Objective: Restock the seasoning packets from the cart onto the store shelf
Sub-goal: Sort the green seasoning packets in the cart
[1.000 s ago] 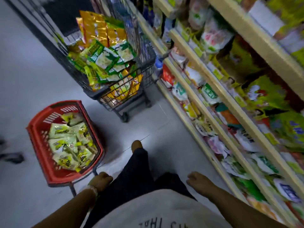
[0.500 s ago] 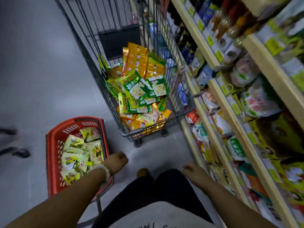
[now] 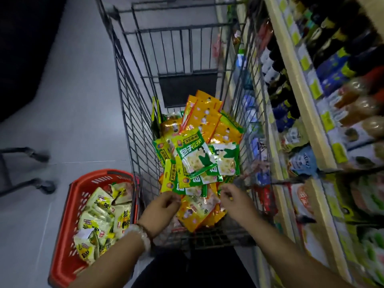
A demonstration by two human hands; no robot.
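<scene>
Step in hand: picking stock from cart (image 3: 133, 84). Left hand (image 3: 161, 206) and right hand (image 3: 232, 197) apart, both reaching into near end of cart, fingers curled at seasoning packets (image 3: 199, 154); grip unclear, blurred. Shelf (image 3: 299, 94) right of cart. Next: likely grasp bundle, carry right to shelf.

Seasoning packets heaped in the wire cart beside the shelf

The seasoning packets (image 3: 197, 156), flat green, yellow and orange pouches, lie loosely piled and overlapping at the near end of the grey wire cart (image 3: 128, 96), some tilted on edge at 12 o'clock; the store shelf (image 3: 299, 96) runs alongside at 3 o'clock.
</scene>
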